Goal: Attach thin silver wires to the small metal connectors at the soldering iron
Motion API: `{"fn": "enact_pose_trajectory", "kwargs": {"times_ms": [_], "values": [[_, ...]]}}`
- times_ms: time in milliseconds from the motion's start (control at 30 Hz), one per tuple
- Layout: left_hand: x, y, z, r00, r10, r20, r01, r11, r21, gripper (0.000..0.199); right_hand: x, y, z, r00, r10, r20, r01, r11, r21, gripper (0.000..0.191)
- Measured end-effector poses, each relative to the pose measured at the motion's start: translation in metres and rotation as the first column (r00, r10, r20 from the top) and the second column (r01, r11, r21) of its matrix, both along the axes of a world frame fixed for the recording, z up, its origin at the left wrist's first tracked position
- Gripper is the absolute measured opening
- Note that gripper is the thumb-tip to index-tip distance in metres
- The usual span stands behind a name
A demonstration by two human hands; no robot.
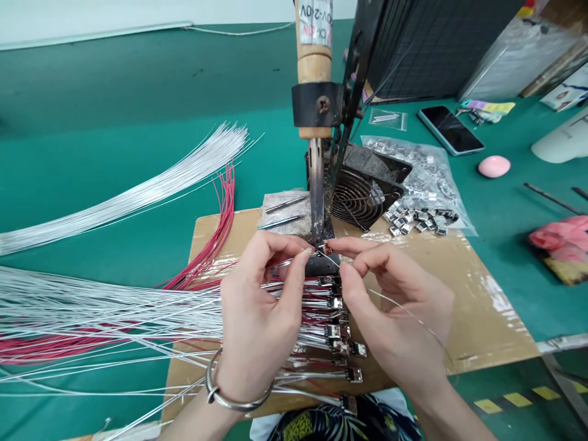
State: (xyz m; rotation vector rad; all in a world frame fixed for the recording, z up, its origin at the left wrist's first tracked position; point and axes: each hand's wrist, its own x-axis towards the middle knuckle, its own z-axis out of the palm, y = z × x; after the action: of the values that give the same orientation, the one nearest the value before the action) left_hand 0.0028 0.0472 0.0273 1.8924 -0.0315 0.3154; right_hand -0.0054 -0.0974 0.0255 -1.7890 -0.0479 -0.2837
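Observation:
A wood-handled soldering iron points straight down in a clamp. Just under its tip is a small metal connector, by the fingertips of both hands. My left hand, wearing a metal bangle, is closed in a pinch on a thin white wire to the left of the tip. Between thumb and fingers, my right hand holds a thin strand of solder wire, its end reaching the tip; its index finger touches the connector. Below the hands lie several connectors with white and red wires attached.
White wires and red wires spread leftward. Behind the iron stands a black fan. A bag of connectors, a phone, a pink egg-shaped thing and a pink sponge are rightward. Cardboard covers the green table.

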Motion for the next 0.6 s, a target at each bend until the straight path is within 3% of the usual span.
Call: {"fn": "enact_pose_trajectory", "kwargs": {"times_ms": [600], "values": [[0.0009, -0.0001, 0.0022, 1.0, -0.003, 0.015, 0.003, 1.0, -0.003, 0.015, -0.0018, 0.0016, -0.0021, 1.0, -0.009, 0.02, 0.009, 1.0, 0.022, 0.018]]}}
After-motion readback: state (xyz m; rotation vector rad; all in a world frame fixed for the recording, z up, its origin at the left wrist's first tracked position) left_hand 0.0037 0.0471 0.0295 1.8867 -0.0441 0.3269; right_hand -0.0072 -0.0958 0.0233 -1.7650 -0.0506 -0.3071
